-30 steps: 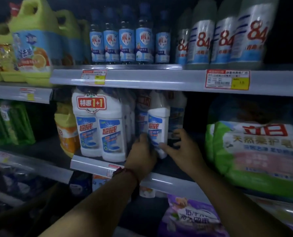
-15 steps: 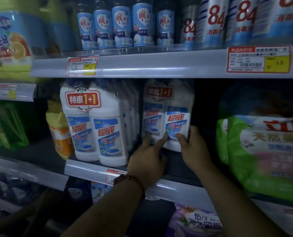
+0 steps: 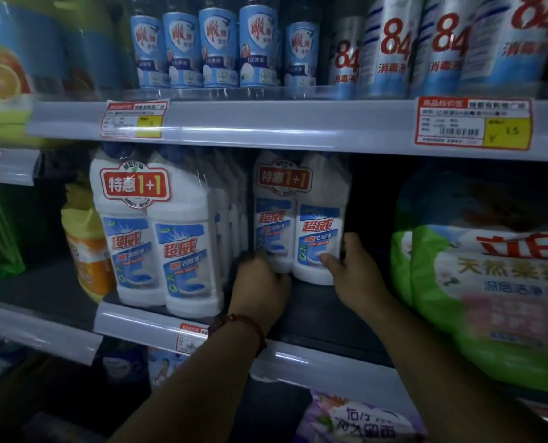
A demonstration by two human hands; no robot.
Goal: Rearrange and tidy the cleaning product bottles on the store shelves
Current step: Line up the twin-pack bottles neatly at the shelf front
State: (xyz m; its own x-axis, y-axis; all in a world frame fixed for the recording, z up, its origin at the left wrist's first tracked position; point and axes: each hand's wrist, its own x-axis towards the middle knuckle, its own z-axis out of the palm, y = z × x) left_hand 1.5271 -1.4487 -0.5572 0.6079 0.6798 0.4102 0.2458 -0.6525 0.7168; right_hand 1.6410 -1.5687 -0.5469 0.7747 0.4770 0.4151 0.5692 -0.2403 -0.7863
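Twin pack [image 3: 298,219]: two white bottles shrink-wrapped together, with blue-and-white labels, red characters and a red "1+1" sticker across the necks. It is upright on the middle shelf [image 3: 138,324], set back from the front rail. It stands just right of a row of like packs [image 3: 157,238] and apart from the green bag [image 3: 490,282].

Left hand [image 3: 260,289]: fingers curled against the pack's lower left side.

Right hand [image 3: 352,270]: thumb pressed on the right bottle's front, other fingers round its far side, hidden.

Cannot tell whether the base touches the shelf.
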